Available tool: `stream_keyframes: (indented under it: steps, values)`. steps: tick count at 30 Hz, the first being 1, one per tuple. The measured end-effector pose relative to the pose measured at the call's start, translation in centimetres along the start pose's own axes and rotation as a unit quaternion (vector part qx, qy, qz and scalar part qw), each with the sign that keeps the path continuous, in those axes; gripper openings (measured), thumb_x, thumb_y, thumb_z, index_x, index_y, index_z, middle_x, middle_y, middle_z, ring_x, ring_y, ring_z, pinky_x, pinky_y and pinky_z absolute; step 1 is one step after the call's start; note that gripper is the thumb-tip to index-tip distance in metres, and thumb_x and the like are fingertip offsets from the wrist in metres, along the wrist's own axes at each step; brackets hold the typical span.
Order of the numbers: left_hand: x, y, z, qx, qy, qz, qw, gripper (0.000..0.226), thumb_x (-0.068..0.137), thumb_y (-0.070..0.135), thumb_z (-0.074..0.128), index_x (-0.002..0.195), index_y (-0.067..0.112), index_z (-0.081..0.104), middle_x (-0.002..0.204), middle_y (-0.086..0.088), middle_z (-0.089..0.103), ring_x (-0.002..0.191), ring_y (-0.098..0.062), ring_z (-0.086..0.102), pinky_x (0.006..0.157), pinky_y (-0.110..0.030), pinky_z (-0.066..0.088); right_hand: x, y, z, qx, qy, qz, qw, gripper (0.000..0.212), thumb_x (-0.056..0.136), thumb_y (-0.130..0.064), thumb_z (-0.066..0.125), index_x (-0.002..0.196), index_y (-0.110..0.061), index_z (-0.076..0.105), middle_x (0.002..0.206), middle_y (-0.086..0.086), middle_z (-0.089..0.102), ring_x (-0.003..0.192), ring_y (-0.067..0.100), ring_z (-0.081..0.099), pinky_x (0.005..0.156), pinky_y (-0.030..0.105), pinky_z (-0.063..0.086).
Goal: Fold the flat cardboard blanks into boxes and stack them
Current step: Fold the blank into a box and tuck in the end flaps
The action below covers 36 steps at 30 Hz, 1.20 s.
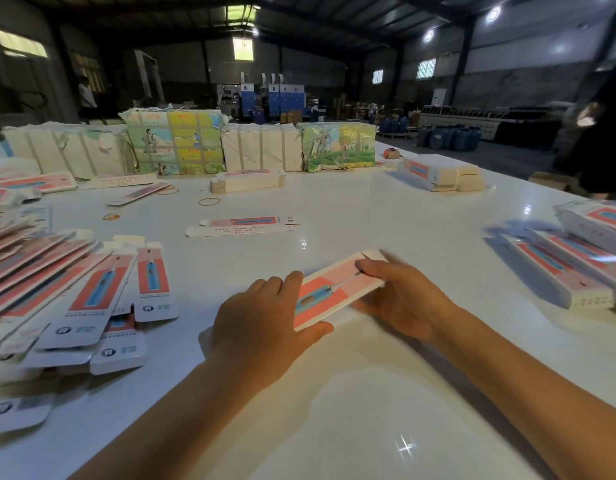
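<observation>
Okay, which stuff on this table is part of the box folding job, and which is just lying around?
Job: box held by left hand and right hand; flat blanks; folded boxes.
Lying about: rubber bands; strapped bundles; tape roll.

Table [368,209]: white, glossy, smooth, lamp glints reflected. Carton [334,289] and flat blanks [102,289]: printed cardboard, slight sheen noted.

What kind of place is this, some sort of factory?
Most likely a packaging workshop in a big warehouse hall. Strapped paper bundles line the white table, flat printed blanks lie heaped on one side with folded boxes opposite, and blue machinery stands behind.
</observation>
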State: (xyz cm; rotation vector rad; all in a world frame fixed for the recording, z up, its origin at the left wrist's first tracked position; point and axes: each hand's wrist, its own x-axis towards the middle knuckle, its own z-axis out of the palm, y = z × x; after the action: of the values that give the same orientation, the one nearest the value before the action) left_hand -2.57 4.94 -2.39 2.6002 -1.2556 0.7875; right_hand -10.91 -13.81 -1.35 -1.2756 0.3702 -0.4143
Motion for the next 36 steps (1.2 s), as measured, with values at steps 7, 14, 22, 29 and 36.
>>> stream_keyframes:
  steps: [7,14,22,29,36]
  values:
    - [0.1,0.6,0.1,-0.011,0.008,-0.009,1.000,0.082,0.066,0.079,0.017,0.130,0.030,0.034,0.106,0.012,0.056,0.077,-0.006,0.042,0.059,-0.015,0.030,-0.9,1.9,1.4,-0.462,0.070,-0.336,0.818,0.012,0.100,-0.027,0.038,0.092,-0.028,0.047,0.069,-0.022,0.055,0.070,-0.007,0.059,0.055,0.006,0.042]
    - [0.3,0.0,-0.1,-0.022,0.066,0.032,0.997,0.065,0.061,0.064,0.054,0.096,0.010,0.067,0.065,-0.002,0.061,0.048,-0.016,0.056,0.037,-0.021,0.040,-0.5,0.7,1.6,-0.076,0.038,-0.167,0.982,0.045,0.099,-0.012,0.044,0.068,-0.022,0.076,0.071,-0.001,0.072,0.071,0.013,0.067,0.068,0.023,0.057]
    - [0.3,0.1,0.0,-0.016,0.065,0.035,0.997,0.067,0.060,0.066,0.055,0.097,0.012,0.067,0.065,-0.001,0.062,0.046,-0.015,0.054,0.036,-0.021,0.039,-0.2,0.7,1.0,-0.062,0.047,-0.165,0.983,0.056,0.095,0.003,0.038,0.068,-0.025,0.078,0.071,0.001,0.073,0.069,0.015,0.069,0.063,0.021,0.055]
    - [0.1,0.0,0.0,-0.037,0.059,0.034,0.997,0.070,0.061,0.067,0.053,0.102,0.012,0.066,0.069,-0.001,0.063,0.048,-0.016,0.057,0.037,-0.023,0.042,-0.8,0.8,0.8,-0.175,0.052,-0.258,0.949,0.041,0.086,0.008,0.036,0.080,-0.016,0.069,0.056,-0.010,0.061,0.053,0.003,0.055,0.055,0.015,0.048]
    - [-0.1,0.3,-0.8,-0.096,0.038,-0.002,0.995,0.074,0.066,0.068,0.044,0.116,0.015,0.059,0.082,0.002,0.065,0.062,-0.014,0.061,0.045,-0.020,0.040,-2.0,0.7,1.2,-0.293,0.021,-0.323,0.900,0.042,0.094,-0.022,0.040,0.084,-0.054,0.066,0.085,-0.026,0.068,0.082,0.005,0.064,0.070,0.018,0.050]
